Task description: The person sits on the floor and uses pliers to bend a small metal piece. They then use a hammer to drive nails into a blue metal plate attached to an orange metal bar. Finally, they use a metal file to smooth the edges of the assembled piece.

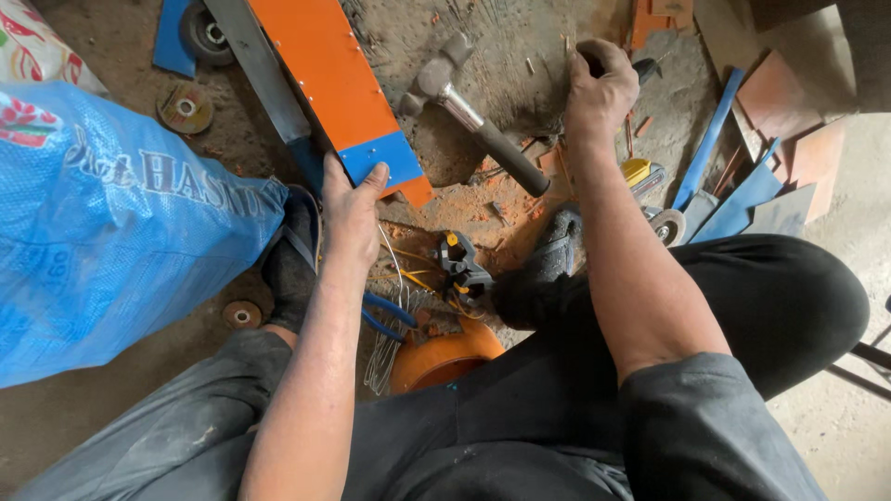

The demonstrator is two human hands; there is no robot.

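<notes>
My left hand [351, 206] grips the near end of a long orange and blue metal panel [334, 79] that runs up and to the left across the dirt floor. My right hand [599, 88] is closed around a small dark object at the top, by a patch of scattered nails; what it is stays hidden in the fist. A hammer [473, 116] with a steel head and black grip lies on the ground between my two hands. My knees and dark trousers fill the lower part of the view.
A big blue woven sack [121, 223] fills the left. Pliers [464, 269], loose wire [390, 325] and an orange bowl [441, 357] lie between my feet. Cutting discs [186, 107], an angle grinder [650, 199] and blue and orange metal offcuts [742, 176] lie around.
</notes>
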